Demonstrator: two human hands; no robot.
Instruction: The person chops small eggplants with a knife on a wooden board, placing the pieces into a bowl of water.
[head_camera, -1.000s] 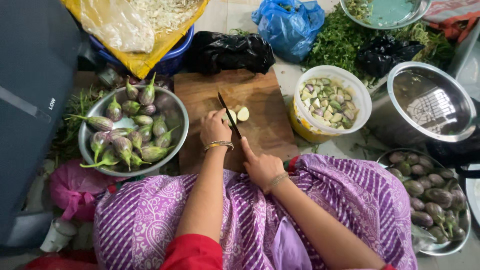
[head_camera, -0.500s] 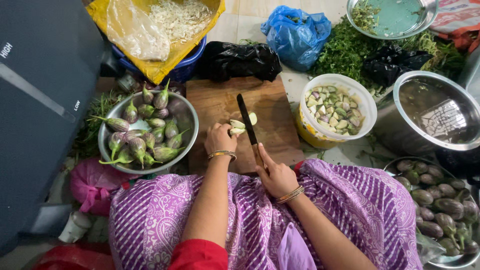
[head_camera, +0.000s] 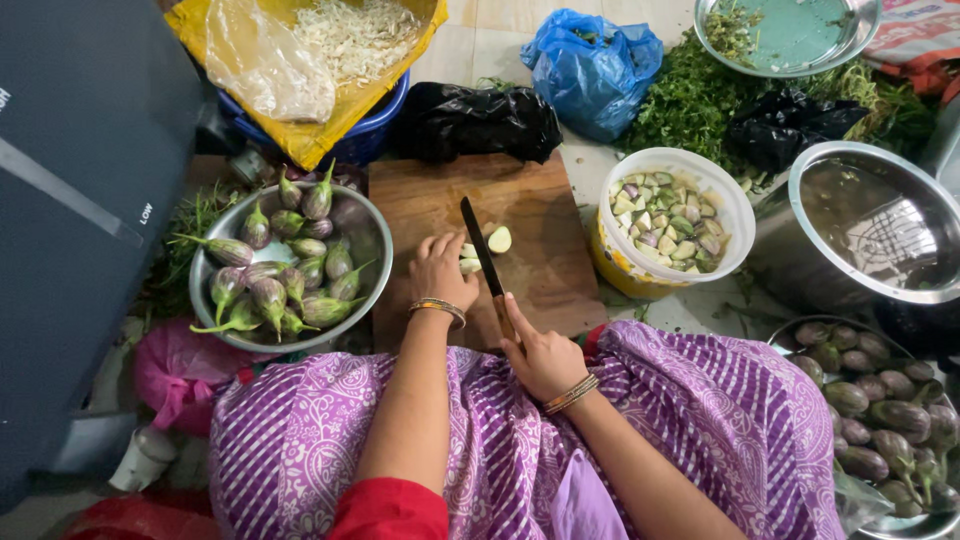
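Knife (head_camera: 480, 247) in my right hand (head_camera: 540, 352), fist wrapped round the handle, blade pointing up-frame across the wooden cutting board (head_camera: 500, 240) at frame centre. My left hand (head_camera: 440, 272) sits just left of the blade, fingers curled down onto pale cut eggplant pieces (head_camera: 470, 258); can't tell how much it grips under the fingers. One loose half piece (head_camera: 499, 239) lies just right of the blade, apart from the hand. Bangles on both wrists, purple patterned cloth over my lap at the bottom of the frame.

Left of the board, touching its edge: steel bowl (head_camera: 215, 325) full of small whole purple-green eggplants (head_camera: 285, 280). Right of the board: white tub (head_camera: 735, 215) with yellow base, holding chopped eggplant chunks. Further right, a big empty steel pot (head_camera: 930, 295). Lower right corner: another steel dish of darker whole eggplants (head_camera: 880, 405). Top of frame: yellow bag in a blue basin (head_camera: 375, 135) with shredded white stuff, black bag (head_camera: 475, 120), blue bag (head_camera: 595, 65), pile of green herbs (head_camera: 690, 100), teal plate (head_camera: 790, 30). Pink bag (head_camera: 175, 370) lower left.
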